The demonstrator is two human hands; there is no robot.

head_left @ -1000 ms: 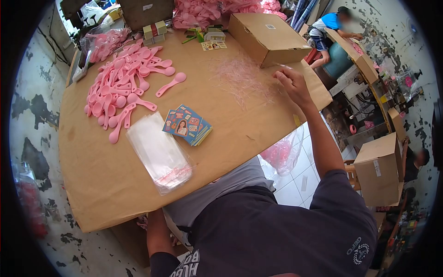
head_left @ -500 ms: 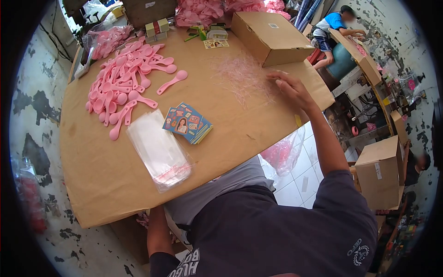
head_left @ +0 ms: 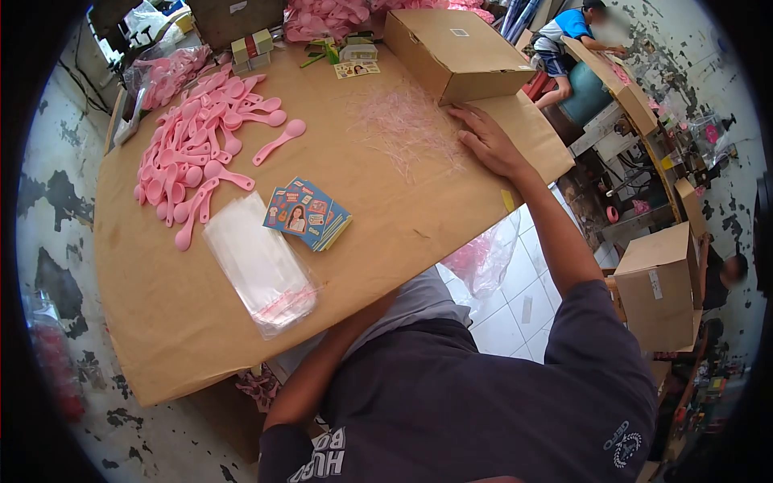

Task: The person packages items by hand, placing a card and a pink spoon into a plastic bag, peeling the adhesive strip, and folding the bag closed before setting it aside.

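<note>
My right hand [head_left: 488, 142] lies on the brown-papered table [head_left: 378, 241] with its fingers apart, holding nothing. Its fingertips are by the corner of a closed cardboard box [head_left: 459, 52], beside a pile of thin pinkish clear strips [head_left: 407, 125]. My left hand is hidden under the table edge; only the forearm shows. A stack of blue printed cards [head_left: 307, 214] touches a stack of clear plastic sleeves [head_left: 262, 262]. Behind them is a heap of pink spoons [head_left: 193, 141], with one spoon [head_left: 279, 142] a little apart.
Small boxes [head_left: 252, 50] and a printed card [head_left: 357, 69] stand or lie at the back, near bagged pink items [head_left: 326, 18]. A plastic bag [head_left: 483, 258] is below the table's right edge. Two other people are at the right, one in blue [head_left: 566, 28], near a large carton [head_left: 659, 286].
My right hand has flattened onto the table by the box corner. My left forearm has swung right, further under the table edge. The whole view has shifted slightly.
</note>
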